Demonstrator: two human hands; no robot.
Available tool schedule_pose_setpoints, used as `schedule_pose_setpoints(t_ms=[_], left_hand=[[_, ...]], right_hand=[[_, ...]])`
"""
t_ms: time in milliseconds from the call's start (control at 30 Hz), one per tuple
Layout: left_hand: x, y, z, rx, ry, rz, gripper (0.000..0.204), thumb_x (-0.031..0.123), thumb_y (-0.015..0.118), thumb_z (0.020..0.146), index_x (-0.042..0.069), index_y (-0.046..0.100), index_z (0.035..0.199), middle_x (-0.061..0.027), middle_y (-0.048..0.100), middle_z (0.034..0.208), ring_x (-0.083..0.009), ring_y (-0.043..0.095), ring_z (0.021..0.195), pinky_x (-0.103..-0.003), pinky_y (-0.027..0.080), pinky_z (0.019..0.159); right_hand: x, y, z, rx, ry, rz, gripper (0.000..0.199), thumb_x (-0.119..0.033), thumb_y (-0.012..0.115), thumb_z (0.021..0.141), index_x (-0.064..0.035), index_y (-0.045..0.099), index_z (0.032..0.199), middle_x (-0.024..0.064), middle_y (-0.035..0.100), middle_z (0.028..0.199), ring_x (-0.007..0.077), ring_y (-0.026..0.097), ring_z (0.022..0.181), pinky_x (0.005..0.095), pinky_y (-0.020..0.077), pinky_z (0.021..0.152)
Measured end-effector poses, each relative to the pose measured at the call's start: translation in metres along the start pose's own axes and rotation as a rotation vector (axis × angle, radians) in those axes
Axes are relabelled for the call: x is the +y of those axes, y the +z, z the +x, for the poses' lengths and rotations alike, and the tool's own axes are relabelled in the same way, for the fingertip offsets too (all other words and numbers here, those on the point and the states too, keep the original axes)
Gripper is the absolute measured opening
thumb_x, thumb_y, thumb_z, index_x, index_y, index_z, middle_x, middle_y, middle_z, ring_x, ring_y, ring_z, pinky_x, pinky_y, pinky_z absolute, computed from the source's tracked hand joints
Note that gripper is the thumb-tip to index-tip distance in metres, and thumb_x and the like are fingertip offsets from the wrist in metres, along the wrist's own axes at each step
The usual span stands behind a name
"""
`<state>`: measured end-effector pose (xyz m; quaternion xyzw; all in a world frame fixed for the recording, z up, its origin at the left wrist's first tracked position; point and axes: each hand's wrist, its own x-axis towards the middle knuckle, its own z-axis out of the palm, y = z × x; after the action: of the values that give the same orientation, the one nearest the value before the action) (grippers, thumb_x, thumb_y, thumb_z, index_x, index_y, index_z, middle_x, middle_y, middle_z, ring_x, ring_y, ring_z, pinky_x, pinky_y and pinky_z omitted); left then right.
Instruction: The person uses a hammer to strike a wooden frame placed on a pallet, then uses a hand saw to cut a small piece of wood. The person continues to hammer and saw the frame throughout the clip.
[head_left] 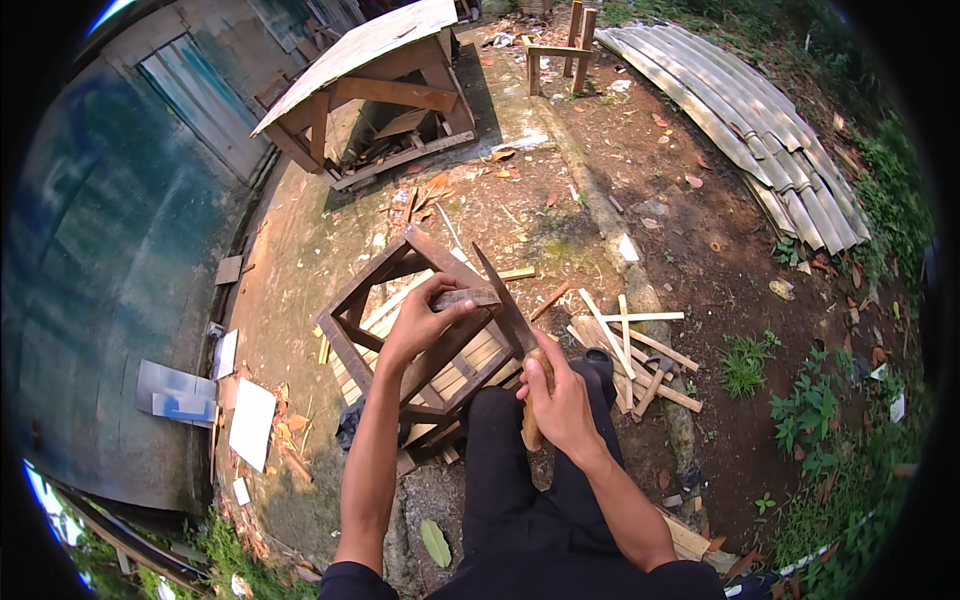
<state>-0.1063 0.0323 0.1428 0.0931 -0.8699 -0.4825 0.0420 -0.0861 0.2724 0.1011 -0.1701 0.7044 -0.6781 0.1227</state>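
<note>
While hands work, bare dirt yard point(690, 240), scattered wood offcuts point(630, 345), corrugated sheets point(760, 130).

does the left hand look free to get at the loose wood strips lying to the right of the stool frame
Probably not as things stand. The left hand grips a small wood piece on the wooden frame, and the right hand with its saw lies between it and the strips.

The right hand point(562, 398) covers most of the machete's wooden handle point(533, 432); the left hand point(420, 325) hides the frame rail beneath the small wood piece point(468, 297); both shoulders run off the lower edge; scattered scraps point(285, 440) stay too small to identify.
</note>
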Motion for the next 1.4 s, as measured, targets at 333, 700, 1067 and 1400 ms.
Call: schedule_pose_setpoints(t_ms=[333, 700, 1067, 1400], left_hand=[[-0.021, 0.023, 0.018, 0.259, -0.027, -0.073, 0.057, 0.036, 0.082, 0.08, -0.001, 0.063, 0.12, -0.0122, 0.06, 0.11, -0.0196, 0.061, 0.095, -0.033, 0.05, 0.084], [-0.033, 0.034, 0.01, 0.224, -0.143, -0.179, 0.078, 0.037, 0.082, 0.082, -0.004, 0.039, 0.131, -0.0242, 0.064, 0.116, -0.0243, 0.062, 0.11, -0.033, 0.05, 0.091], [-0.028, 0.044, 0.011, 0.313, -0.118, -0.157, 0.06, 0.036, 0.08, 0.085, 0.0, 0.046, 0.118, -0.0148, 0.069, 0.092, -0.0185, 0.065, 0.083, -0.031, 0.051, 0.074], [-0.035, 0.045, 0.013, 0.327, -0.005, -0.157, 0.068, 0.043, 0.081, 0.081, -0.002, 0.049, 0.118, -0.0154, 0.066, 0.093, -0.0193, 0.062, 0.086, -0.034, 0.05, 0.075]], right_hand=[[0.018, 0.008, 0.003, 0.019, -0.1, -0.174, 0.044, -0.016, 0.049, 0.102, -0.0044, 0.044, 0.145, 0.0128, 0.064, 0.083, 0.0207, 0.066, 0.071, 0.0346, 0.0522, 0.068], [0.004, 0.015, -0.005, 0.088, -0.281, -0.306, 0.046, -0.017, 0.053, 0.099, -0.0054, 0.046, 0.143, 0.0279, 0.063, 0.104, 0.0457, 0.063, 0.091, 0.0502, 0.0506, 0.081], [-0.006, 0.013, -0.011, 0.038, -0.292, -0.456, 0.048, -0.018, 0.056, 0.098, -0.0087, 0.047, 0.144, 0.0214, 0.059, 0.096, 0.041, 0.064, 0.077, 0.0479, 0.0538, 0.068], [-0.015, -0.003, -0.028, -0.052, -0.204, -0.495, 0.048, -0.015, 0.057, 0.098, -0.0055, 0.046, 0.144, 0.0215, 0.057, 0.094, 0.0403, 0.063, 0.073, 0.0472, 0.0519, 0.064]])
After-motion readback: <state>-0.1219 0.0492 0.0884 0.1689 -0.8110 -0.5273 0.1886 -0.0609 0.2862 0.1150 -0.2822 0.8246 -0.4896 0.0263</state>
